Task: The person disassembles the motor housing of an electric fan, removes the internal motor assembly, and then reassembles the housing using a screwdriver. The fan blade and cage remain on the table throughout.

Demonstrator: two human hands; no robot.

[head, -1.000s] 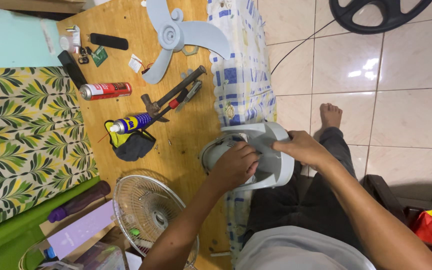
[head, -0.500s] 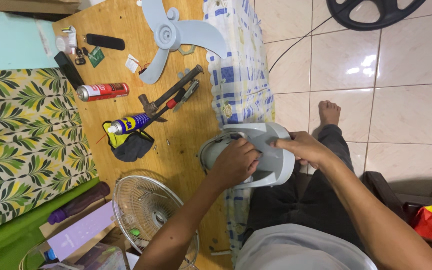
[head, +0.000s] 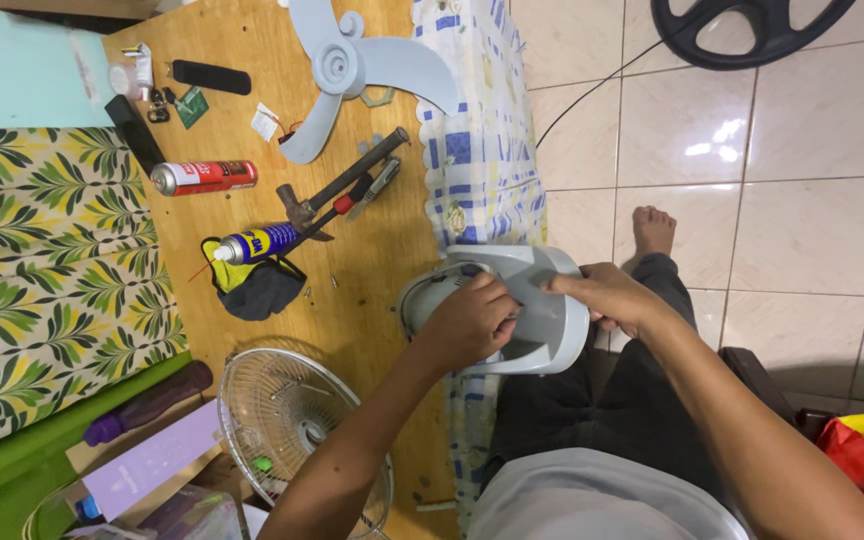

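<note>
Wooden tabletop [head: 372, 260]: fan housing [head: 542, 300] between left hand [head: 467, 325], right hand [head: 607, 295] (both gripping).

This is a room in a home, turned for now into a makeshift repair corner. I sit barefoot, my foot [head: 653, 229] on a glossy cream tiled floor [head: 812, 220], at a low wooden surface [head: 372, 260] partly covered by a blue-and-white checked cloth [head: 482, 150]. A leaf-patterned mat [head: 42, 290] lies beside it. Household fan parts are scattered about: a pale blue blade [head: 352, 70], a wire guard [head: 292, 420] and a black round base [head: 742, 25] on the tiles. Simple hand tools lie among them: a hammer [head: 337, 190], pliers [head: 362, 195] and two spray cans [head: 202, 177].
</note>
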